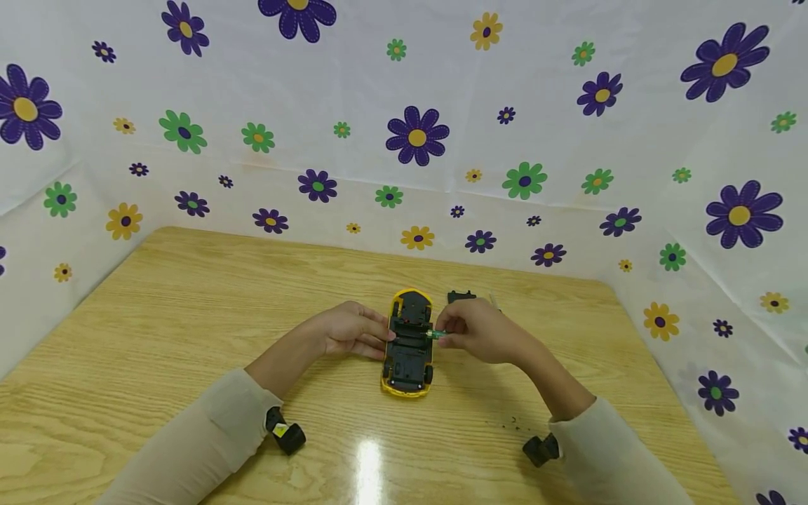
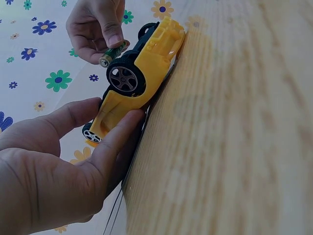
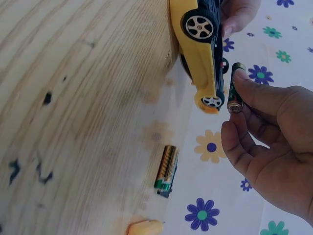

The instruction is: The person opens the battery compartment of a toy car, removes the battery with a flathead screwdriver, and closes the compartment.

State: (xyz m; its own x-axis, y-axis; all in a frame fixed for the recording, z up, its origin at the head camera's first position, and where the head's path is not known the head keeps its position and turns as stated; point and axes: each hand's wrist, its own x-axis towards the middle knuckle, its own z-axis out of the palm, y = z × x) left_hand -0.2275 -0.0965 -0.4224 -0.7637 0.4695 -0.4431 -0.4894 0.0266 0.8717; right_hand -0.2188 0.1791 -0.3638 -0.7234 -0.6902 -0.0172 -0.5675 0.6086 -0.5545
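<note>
A yellow toy car (image 1: 407, 391) lies upside down on the table, its black underside (image 1: 407, 365) facing up with an open battery compartment (image 1: 412, 335) in the middle. My left hand (image 1: 355, 331) holds the car by its left side, thumb at the underside's edge and fingers along the body. On the other side my right hand (image 1: 482, 330) pinches a green and gold battery (image 3: 235, 88) between thumb and fingers, close above the compartment's right edge. In the left wrist view the battery (image 2: 113, 53) is tilted beside a wheel. Whether the compartment holds another battery cannot be told.
A second battery (image 3: 167, 168) lies on the table beyond my right hand. Near it are a black plastic piece (image 1: 461, 296) and an orange object (image 3: 145, 227), partly cut off. Small dark specks (image 1: 514, 421) mark the table (image 1: 221, 301). Flower-patterned cloth (image 1: 353, 91) surrounds it behind and beside.
</note>
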